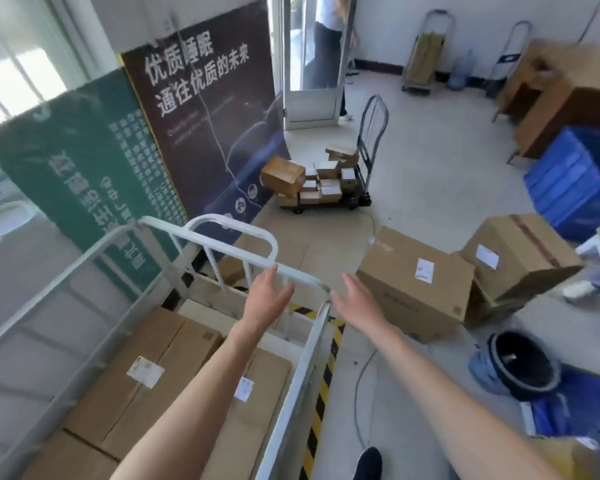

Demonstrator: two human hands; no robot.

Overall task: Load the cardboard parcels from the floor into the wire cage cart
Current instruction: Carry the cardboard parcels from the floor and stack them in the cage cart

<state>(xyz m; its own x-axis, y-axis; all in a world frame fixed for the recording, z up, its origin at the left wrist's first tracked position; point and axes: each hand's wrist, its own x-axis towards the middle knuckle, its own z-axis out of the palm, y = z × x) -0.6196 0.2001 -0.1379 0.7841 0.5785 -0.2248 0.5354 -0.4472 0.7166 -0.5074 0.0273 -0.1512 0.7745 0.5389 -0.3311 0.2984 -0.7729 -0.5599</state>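
Holding two flat parcels (142, 368), the wire cage cart (302, 368) sits at seven o'clock; two more boxes (416, 285) wait at three; left hand (267, 299) and right hand (354, 303) hover empty, fingers spread.

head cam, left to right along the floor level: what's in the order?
green board → wire cage cart → left hand → right hand → labelled cardboard parcel → tilted parcel → blue crate

A white wire cage cart (293, 344) stands near left, holding flat brown parcels (146, 372) with white labels (labels face up). On the floor to the right, a labelled brown parcel (413, 282) sits upright, with another (520, 254) tilted just beyond it.
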